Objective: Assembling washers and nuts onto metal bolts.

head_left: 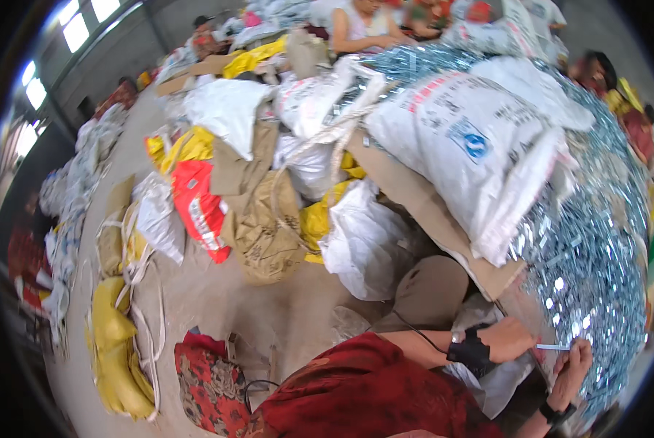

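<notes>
My left hand (511, 339), with a black band across it, is closed at the lower right, its fingers partly hidden behind its back. A thin, shiny strip (553, 347) bridges the gap to my right hand (575, 363), which pinches the strip's other end between thumb and fingers. The strip's left end meets my left fingers. A dark watch (557, 415) circles my right wrist. Both hands are at the near edge of a large heap of similar bluish-silver strips (597, 255).
A full white woven sack (458, 139) lies on the heap over brown cardboard (414, 204). White, tan and red bags (199, 208) crowd the floor ahead. Yellow sacks (115, 343) with loose white straps lie at the left. Other people (367, 25) sit around the heap's far side.
</notes>
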A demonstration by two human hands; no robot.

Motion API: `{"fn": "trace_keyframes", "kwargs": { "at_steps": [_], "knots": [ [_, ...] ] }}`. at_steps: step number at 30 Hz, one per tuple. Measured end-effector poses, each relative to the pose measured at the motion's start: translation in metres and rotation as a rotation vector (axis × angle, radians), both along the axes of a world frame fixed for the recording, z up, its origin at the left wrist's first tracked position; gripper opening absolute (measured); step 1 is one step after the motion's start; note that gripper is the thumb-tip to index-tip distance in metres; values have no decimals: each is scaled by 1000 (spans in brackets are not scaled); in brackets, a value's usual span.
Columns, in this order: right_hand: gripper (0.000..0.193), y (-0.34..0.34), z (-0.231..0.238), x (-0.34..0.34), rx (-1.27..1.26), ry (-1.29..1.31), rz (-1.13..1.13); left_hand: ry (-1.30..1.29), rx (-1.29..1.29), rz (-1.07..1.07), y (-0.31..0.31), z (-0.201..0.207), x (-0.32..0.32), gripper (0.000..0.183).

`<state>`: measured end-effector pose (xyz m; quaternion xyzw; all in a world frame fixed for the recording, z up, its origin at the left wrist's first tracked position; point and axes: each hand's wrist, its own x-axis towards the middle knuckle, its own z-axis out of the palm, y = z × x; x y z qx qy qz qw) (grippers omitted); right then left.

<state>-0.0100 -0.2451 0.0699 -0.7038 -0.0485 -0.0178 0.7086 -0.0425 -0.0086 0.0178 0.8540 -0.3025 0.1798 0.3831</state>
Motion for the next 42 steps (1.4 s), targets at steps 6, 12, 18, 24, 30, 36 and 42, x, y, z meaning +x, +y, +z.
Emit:
{"fn": "trace_keyframes", "kwargs": {
  "at_steps": [6, 12, 18, 24, 30, 36, 42],
  "knots": [
    [16, 3, 9, -9, 106, -72, 52, -10, 65, 18, -2, 0, 7, 14],
    [19, -4, 16, -18, 62, -99, 74, 14, 72, -35, -5, 2, 6, 14],
    [21, -10, 14, -26, 27, -43, 128, 5, 144, -56, -9, -2, 0, 14],
    [27, -1, 1, -29, 462, 227, 498, -56, 86, -91, -10, -8, 5, 16],
    [17, -16, -4, 26, -131, 50, -86, 309, -45, -80, -18, -11, 7, 19],
    [24, -58, -37, 69, -1401, -641, -650, 466, -237, -142, -14, -11, 15, 27],
    [20, -68, -46, 63, -1501, -234, -666, 450, -243, -141, -10, -26, 20, 24]
  ]
}}
